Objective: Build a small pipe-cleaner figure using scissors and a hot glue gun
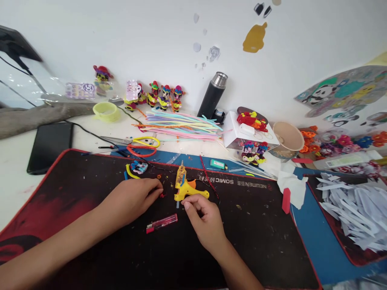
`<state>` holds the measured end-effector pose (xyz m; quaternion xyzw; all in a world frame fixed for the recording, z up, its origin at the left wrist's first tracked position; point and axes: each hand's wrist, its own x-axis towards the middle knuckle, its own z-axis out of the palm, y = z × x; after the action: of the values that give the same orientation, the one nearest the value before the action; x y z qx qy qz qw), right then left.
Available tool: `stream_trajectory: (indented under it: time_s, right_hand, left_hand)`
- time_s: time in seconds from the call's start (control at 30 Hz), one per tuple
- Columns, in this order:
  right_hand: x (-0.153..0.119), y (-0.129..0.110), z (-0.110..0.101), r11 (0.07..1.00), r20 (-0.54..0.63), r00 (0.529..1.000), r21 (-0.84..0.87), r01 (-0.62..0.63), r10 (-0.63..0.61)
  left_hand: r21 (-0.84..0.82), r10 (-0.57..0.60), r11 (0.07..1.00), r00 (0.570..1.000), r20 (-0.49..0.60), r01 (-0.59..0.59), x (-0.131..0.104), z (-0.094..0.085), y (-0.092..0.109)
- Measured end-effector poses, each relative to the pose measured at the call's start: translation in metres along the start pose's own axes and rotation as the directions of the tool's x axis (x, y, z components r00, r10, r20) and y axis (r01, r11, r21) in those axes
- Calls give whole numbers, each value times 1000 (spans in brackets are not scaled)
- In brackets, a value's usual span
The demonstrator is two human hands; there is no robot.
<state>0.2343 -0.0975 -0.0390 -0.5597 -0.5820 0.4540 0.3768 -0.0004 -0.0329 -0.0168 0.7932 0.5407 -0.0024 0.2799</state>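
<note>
My left hand [136, 198] rests low over the dark desk mat, its fingertips drawn together beside a small red piece [162, 195]. Whether they grip that piece I cannot tell. Just below the handle of a yellow hot glue gun [190, 191], my right hand [207, 219] is curled with thumb and fingertips pinched. What this pinch holds, if anything, is too small to make out. A glue stick [177, 204] pokes out of the gun's back end. Between the hands and nearer to me lies a pink transparent lighter [162, 223]. A small blue-and-black figure piece [139, 166] sits beyond my left hand.
Scissors [142, 146], pastel pipe cleaners [181, 125] and a yellow tape roll [106, 112] lie behind the mat. A black thermos [212, 94] stands by a white box [248, 139]. A teal lighter [218, 164] is at the mat's far edge; paper strips [356, 213] are heaped right.
</note>
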Motion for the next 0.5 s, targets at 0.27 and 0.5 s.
stream_trajectory:
  time_s: [0.27, 0.5]
  right_hand:
    - [0, 0, 1, 999, 11, 999, -7, 40, -40]
    - [-2, 0, 0, 997, 12, 998, -45, 64, -63]
  left_hand:
    - [-62, 10, 998, 1000, -23, -11, -11, -5, -8]
    - [-92, 54, 994, 997, -62, -60, -16, 6, -10]
